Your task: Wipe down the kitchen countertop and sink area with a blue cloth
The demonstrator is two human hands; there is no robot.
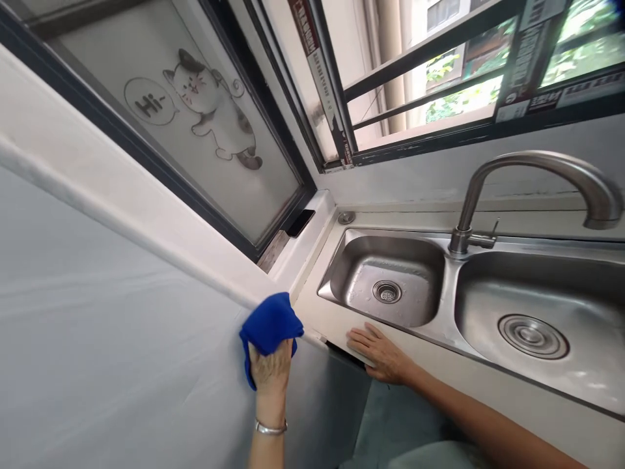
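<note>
A blue cloth (pixel 271 324) lies against the white wall beside the counter's left end. My left hand (pixel 271 366), with a silver bracelet at its wrist, holds the cloth, which hides most of the fingers. On the front edge of the pale countertop (pixel 312 312) rests my right hand (pixel 379 353), fingers spread and holding nothing. Just beyond it is the small basin (pixel 361 260) of the steel sink, with water drops around its drain.
The larger basin (pixel 488 293) is at the right, with a curved faucet (pixel 471 202) behind. A dark phone-like object (pixel 300 223) lies on the ledge by the frosted window (pixel 205 150). A round metal strainer (pixel 346 217) sits in the counter's back corner.
</note>
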